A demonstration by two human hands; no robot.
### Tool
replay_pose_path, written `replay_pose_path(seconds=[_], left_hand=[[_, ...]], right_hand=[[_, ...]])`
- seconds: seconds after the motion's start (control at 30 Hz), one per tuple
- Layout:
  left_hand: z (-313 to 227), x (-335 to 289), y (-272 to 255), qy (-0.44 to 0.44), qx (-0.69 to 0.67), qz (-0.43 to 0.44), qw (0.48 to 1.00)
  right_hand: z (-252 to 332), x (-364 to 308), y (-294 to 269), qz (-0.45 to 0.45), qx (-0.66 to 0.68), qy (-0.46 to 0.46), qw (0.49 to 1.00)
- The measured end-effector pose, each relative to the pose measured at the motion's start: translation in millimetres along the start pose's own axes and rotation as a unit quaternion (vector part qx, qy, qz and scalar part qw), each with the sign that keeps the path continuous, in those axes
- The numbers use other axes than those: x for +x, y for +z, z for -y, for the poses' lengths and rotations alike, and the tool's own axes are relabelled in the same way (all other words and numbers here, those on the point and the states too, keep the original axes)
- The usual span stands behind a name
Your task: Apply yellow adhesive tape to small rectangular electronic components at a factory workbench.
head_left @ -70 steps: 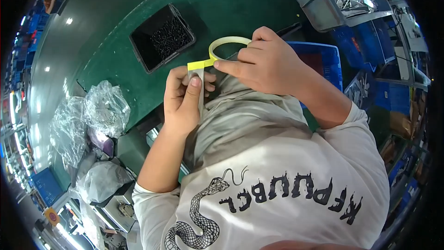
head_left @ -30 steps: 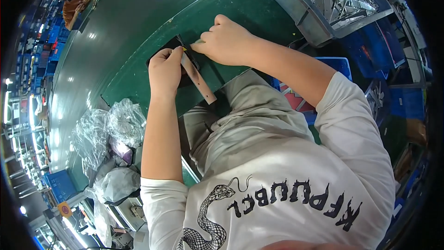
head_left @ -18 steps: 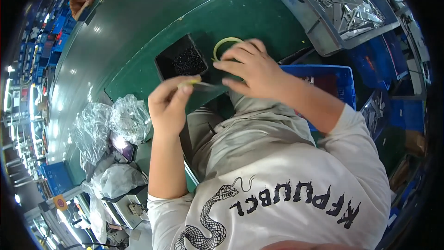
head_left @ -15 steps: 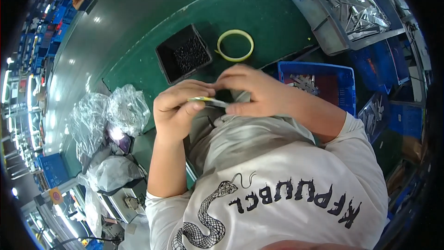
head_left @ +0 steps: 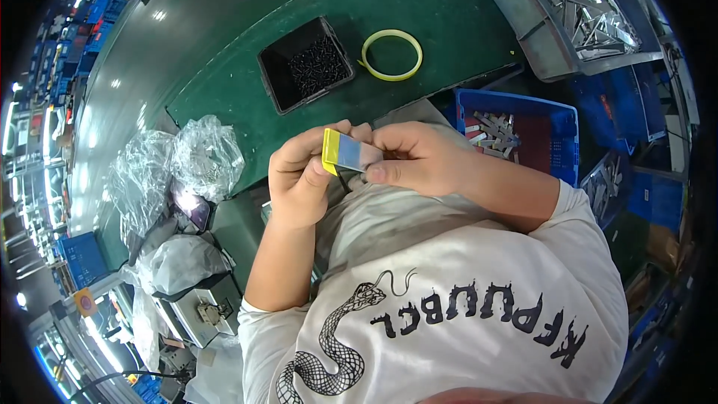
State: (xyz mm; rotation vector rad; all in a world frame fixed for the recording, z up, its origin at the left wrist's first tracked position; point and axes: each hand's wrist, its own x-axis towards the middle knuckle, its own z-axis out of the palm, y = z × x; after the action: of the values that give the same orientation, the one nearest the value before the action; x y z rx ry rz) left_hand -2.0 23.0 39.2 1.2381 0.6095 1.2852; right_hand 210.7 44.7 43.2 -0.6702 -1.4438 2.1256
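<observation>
Between my two hands is a small flat metal piece, shiny and bluish, with a bright yellow strip along its left end. My left hand pinches the yellow end between thumb and fingers. At the opposite end, my right hand grips the bare metal with thumb and bent fingers. Beyond the hands stands a black bin with many small black parts in it. Right of that bin lies a roll of yellow tape on the green bench.
A blue crate with loose metal pieces stands at my right. Farther back, a grey bin holds many metal strips. Crumpled clear plastic bags lie at the left, above a grey machine. The green bench top stretches ahead.
The metal piece has turned from nearly edge-on to showing its broad face and yellow end. My right hand has lowered and closed in on it; my left hand has shifted slightly right.
</observation>
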Motion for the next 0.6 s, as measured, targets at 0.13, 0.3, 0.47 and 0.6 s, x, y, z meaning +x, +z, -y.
replay_pose_path(seconds=[0.13,0.3,0.47,0.6], left_hand=[[7,-4,0,0.04,-0.002,-0.013,0.999],[4,-2,8,0.045,0.022,-0.04,0.998],[3,-2,10,0.046,0.161,-0.101,0.981],[6,-3,9,-0.003,0.179,-0.14,0.974]], right_hand=[[11,-1,4,-0.042,-0.111,-0.02,0.993],[9,1,8,-0.074,-0.089,-0.035,0.993],[4,4,13,-0.128,-0.194,-0.059,0.971],[4,5,15,-0.149,-0.317,-0.084,0.933]])
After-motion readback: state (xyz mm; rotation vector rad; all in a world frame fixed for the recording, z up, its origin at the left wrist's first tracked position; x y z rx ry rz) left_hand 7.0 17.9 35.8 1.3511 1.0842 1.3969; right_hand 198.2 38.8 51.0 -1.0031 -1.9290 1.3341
